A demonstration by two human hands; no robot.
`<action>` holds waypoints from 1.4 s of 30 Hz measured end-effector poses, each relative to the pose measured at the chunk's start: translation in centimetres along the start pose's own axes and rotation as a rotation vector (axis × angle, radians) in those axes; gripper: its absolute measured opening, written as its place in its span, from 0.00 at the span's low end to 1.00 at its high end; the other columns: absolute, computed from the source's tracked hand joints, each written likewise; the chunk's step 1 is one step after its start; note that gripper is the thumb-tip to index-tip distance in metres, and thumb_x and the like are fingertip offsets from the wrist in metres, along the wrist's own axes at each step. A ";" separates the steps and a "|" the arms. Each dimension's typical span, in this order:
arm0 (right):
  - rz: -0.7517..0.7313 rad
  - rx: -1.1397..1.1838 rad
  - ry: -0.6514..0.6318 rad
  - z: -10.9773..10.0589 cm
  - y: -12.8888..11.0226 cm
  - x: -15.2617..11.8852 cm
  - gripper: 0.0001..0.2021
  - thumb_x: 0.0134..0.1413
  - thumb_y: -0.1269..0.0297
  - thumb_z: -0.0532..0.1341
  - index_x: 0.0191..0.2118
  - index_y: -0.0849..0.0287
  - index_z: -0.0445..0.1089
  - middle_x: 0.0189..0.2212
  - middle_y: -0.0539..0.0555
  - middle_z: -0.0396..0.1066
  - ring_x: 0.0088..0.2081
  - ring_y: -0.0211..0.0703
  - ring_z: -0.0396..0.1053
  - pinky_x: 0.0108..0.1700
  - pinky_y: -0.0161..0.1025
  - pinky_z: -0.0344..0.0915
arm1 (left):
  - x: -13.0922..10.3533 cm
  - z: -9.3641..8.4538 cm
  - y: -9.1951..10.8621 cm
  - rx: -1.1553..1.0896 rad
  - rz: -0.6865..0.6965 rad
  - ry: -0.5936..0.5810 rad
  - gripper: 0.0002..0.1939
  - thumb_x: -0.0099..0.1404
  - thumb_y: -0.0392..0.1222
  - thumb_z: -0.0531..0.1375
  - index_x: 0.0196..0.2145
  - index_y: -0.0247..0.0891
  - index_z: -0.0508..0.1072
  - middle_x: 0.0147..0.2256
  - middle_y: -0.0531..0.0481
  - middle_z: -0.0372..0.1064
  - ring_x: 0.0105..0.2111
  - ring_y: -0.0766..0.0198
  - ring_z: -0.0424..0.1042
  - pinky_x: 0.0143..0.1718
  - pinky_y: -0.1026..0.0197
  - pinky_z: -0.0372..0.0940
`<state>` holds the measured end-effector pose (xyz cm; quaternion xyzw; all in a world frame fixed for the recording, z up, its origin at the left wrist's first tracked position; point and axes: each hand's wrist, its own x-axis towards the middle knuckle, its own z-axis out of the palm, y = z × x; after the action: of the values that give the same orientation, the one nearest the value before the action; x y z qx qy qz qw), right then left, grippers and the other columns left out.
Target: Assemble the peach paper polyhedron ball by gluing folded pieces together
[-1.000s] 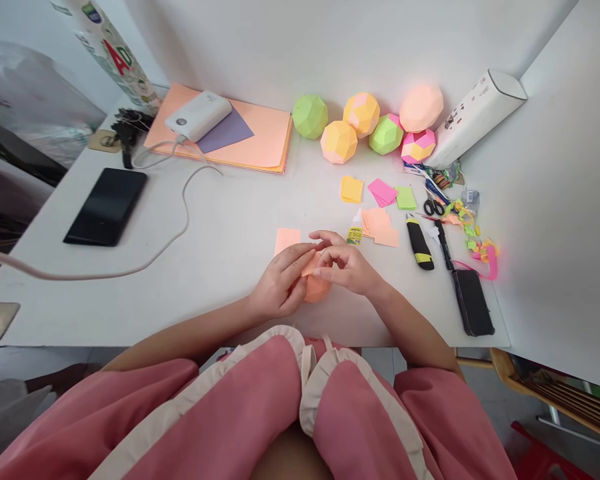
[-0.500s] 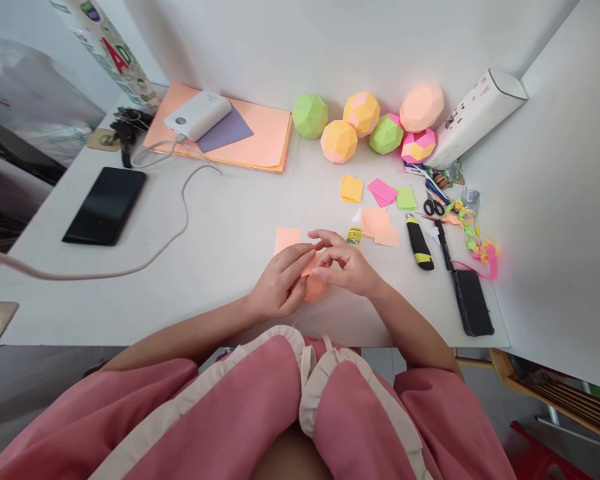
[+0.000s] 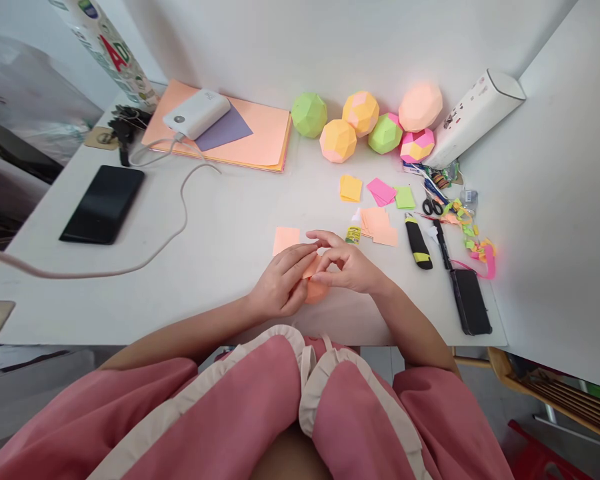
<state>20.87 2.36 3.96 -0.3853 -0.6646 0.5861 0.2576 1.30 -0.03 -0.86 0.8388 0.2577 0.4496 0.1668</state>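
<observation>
Close to the table's front edge, a peach folded-paper shape (image 3: 317,292) sits under and between my hands, partly hidden by them. My left hand (image 3: 283,283) is closed on its left side, fingers together and pointing right. On the other side my right hand (image 3: 349,268) curls its thumb and index finger against the paper's upper flap, the other fingers raised. Just beyond my left fingers lies a flat peach paper square (image 3: 286,240). A small glue bottle (image 3: 353,233) with a yellow label is beyond my right hand, beside a pile of peach squares (image 3: 380,227).
Several paper balls (image 3: 338,141) line the wall. Yellow squares (image 3: 351,189), pink squares (image 3: 381,192) and green squares (image 3: 405,197) lie nearer. At right are a cutter (image 3: 419,243), scissors (image 3: 433,205) and a black case (image 3: 471,301); at left, a phone (image 3: 103,205) and cable (image 3: 184,207).
My fingers have shifted only slightly on the peach paper shape. The whole view has moved a little; the objects on the table stay in place.
</observation>
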 end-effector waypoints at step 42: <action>0.018 0.284 0.017 0.6 2.5 -1.1 0.21 0.58 0.53 0.62 0.55 0.48 0.59 0.61 0.55 0.58 0.66 0.46 0.54 0.67 0.51 0.55 | -0.2 -0.1 -0.3 0.155 0.012 -0.119 0.27 0.71 0.38 0.47 0.66 0.36 0.50 0.58 0.31 0.61 0.58 0.46 0.63 0.51 0.42 0.67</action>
<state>21.59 1.17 1.55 -0.3556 -0.5693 0.6734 0.3099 1.02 0.11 -1.04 0.8759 0.2765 0.3787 0.1137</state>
